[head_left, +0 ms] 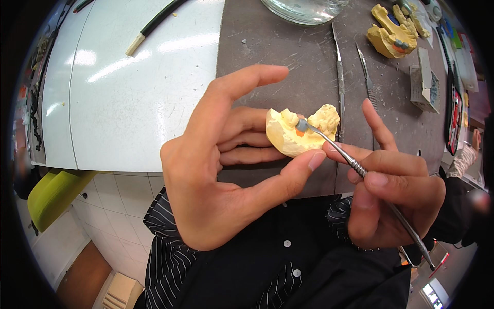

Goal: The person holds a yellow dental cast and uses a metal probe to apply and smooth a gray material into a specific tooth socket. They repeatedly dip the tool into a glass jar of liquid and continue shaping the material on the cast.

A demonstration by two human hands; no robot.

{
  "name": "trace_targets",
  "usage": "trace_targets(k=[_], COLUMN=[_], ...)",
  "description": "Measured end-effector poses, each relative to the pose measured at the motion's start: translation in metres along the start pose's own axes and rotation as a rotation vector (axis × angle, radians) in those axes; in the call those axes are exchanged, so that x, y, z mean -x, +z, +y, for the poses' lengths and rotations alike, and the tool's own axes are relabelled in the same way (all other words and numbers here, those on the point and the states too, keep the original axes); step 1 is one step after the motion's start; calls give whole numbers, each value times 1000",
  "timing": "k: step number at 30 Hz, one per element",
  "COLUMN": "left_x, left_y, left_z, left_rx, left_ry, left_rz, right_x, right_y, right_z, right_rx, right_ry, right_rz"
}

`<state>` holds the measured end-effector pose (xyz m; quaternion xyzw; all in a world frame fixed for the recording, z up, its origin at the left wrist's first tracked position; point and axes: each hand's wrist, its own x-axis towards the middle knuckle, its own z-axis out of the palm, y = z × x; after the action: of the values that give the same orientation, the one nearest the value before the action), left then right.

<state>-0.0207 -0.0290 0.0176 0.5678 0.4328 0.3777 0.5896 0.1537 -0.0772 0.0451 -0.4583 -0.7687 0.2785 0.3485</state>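
My left hand (216, 170) holds a pale yellow plaster dental model (288, 138) between its thumb and the fingers behind it, index finger raised clear. On the model sits a grey wax tooth (302, 125), with an orange patch just below it. My right hand (393, 193) grips a metal dental carver (356, 166) like a pen, its little finger lifted. The carver's bent tip touches or nearly touches the grey tooth; the exact contact is too small to tell. Its other end points down to the right.
Beyond my hands, two slim metal instruments, a probe (338, 67) and a knife (366, 72), lie on the grey mat (288, 51). A glass bowl (309, 11), another plaster model (383, 38) and a small box (424, 87) stand farther back. A black-handled tool (154, 24) lies on the white tabletop (134, 113).
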Motion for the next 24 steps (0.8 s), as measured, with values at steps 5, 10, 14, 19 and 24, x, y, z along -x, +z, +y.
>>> trace_targets(k=[5,10,14,19,24], left_x=[0,0,-1,0,-1], left_y=[-1,-2,-2,0,0], left_z=[0,2,1,1,1], left_rx=[6,0,8,12,2], left_ry=[-11,-19,-17,-21,-20], left_rz=[-16,-20,-17,2,2], right_x=[-2,-3,-2,-1,-1], right_y=[-1,-4,-4,-5,-4], right_z=[0,-1,-2,0,0], right_rx=[-18,-13,-10,-19,-19], right_ry=[-11,-17,-12,2,-2], right_rz=[-28,-66,-72,-84,-74])
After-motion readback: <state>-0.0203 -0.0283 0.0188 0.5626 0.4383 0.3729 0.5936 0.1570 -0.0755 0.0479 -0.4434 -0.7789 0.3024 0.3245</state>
